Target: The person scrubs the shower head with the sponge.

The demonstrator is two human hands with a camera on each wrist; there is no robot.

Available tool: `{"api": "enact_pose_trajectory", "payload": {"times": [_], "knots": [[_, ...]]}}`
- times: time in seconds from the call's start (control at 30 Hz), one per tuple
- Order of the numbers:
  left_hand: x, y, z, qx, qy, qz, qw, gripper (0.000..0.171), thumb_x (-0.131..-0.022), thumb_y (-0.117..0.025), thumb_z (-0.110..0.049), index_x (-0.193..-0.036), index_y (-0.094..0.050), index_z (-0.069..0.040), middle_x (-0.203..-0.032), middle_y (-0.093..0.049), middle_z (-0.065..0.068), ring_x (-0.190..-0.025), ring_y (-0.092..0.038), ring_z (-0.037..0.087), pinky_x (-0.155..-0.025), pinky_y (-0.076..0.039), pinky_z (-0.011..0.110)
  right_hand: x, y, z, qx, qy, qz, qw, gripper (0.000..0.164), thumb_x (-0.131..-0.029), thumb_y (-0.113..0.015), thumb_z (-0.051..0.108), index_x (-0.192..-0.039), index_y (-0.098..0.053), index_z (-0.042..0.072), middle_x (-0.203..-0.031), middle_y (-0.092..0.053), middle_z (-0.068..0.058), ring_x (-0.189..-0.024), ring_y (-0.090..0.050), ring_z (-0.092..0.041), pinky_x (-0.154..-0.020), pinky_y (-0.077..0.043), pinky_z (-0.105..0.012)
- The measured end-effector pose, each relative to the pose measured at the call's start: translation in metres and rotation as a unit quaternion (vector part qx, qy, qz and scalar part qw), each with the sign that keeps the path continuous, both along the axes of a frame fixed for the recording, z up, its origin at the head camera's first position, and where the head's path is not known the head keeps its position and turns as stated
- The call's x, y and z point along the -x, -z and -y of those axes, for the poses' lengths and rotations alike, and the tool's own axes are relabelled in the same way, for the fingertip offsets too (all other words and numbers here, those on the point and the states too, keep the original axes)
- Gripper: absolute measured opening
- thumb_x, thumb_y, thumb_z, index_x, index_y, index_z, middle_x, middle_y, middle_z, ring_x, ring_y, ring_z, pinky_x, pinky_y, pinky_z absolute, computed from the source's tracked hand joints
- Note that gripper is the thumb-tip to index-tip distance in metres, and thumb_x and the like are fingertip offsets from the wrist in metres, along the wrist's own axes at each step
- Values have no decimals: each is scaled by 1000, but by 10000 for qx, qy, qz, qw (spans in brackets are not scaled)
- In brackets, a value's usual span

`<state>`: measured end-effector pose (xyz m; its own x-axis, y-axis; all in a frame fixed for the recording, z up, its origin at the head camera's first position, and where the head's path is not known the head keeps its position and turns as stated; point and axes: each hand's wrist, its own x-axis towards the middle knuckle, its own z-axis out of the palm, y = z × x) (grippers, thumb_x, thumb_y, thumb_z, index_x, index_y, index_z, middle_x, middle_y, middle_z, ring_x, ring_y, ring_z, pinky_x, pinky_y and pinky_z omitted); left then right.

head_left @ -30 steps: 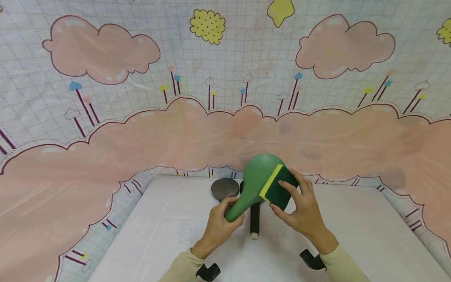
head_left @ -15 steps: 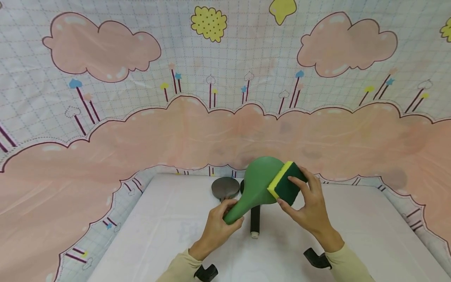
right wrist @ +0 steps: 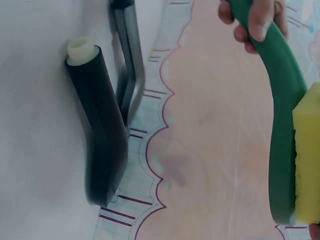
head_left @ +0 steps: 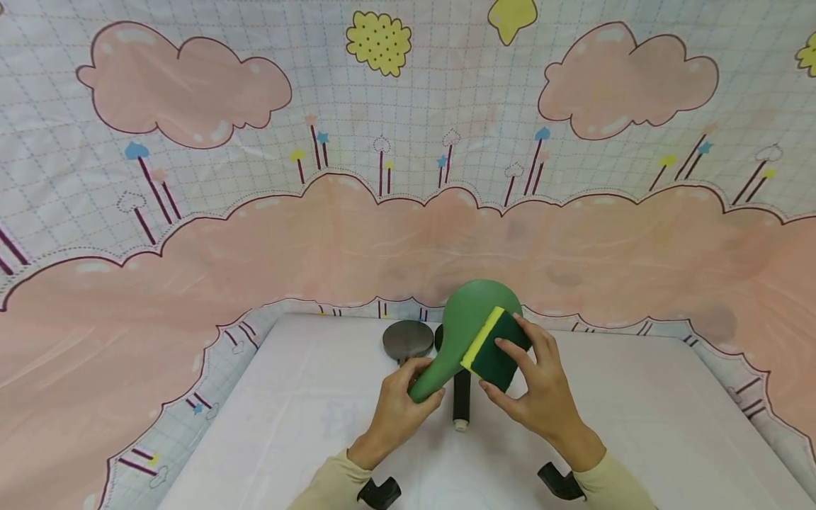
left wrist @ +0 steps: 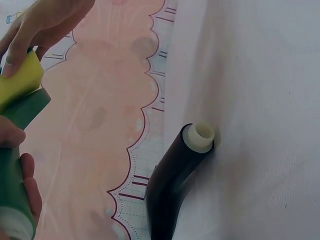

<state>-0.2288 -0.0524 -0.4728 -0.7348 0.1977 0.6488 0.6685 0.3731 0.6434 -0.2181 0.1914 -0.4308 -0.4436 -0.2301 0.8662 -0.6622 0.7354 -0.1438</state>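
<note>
My left hand [head_left: 398, 411] grips the tapered handle of a green hand-held shower head [head_left: 474, 308], its round end raised and tilted away to the upper right. A two-layer sponge [head_left: 494, 367], yellow on one side and dark green scouring pad on the other, is pinched between the thumb and fingers of my right hand [head_left: 551, 397]. In the right wrist view the sponge's yellow side [right wrist: 309, 165] lies against the shower head's broad end [right wrist: 282, 165]. Both things are held above the table.
On the white table [head_left: 287, 425] lie a black shower head [head_left: 461, 404] with a pale threaded end, partly hidden behind the green one, and a grey round shower head [head_left: 406, 340] to its left. A patterned cloth [head_left: 357, 248] hangs behind.
The sponge in my right hand went right over the shower head's round end, then back left and lower. My left hand keeps its grip, the shower head shifting only slightly.
</note>
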Motion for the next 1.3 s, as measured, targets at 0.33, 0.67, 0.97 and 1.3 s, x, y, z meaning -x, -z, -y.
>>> {"api": "enact_pose_trajectory", "payload": {"times": [0.33,0.67,0.97,1.3], "knots": [[-2,-5,-1,59,-61,-18,10000,42,-76,-80,-8,-114,-64,-8,-95,-69,4,-77,-57,6,-69,-49,23,2,-7,-5,23,-42,-152,9999,64,-87,-57,64,-121,-65,10,-144,-48,-23,-126,-46,-38,-109,-37,-27],[-7,-7,3,309,-96,-380,9988,44,-74,-82,-8,-114,-64,-9,-97,-69,3,-79,-58,6,-70,-49,24,7,-15,-23,319,213,32,9993,70,-86,-56,68,-122,-64,7,-145,-46,-22,-128,-44,-39,-108,-39,-29],[-9,-2,4,400,-22,-636,9972,45,-72,-83,-8,-113,-64,-10,-96,-69,2,-77,-57,5,-69,-50,23,9,-17,-35,598,352,474,9965,78,-84,-53,72,-124,-62,5,-150,-42,-21,-129,-41,-42,-88,-48,-65],[-8,0,3,492,-138,-783,9956,45,-72,-83,-8,-113,-64,-10,-97,-69,2,-77,-58,6,-68,-50,23,4,-13,-24,421,276,231,9985,73,-86,-53,71,-123,-64,9,-146,-44,-22,-129,-42,-38,-95,-49,-55]]}}
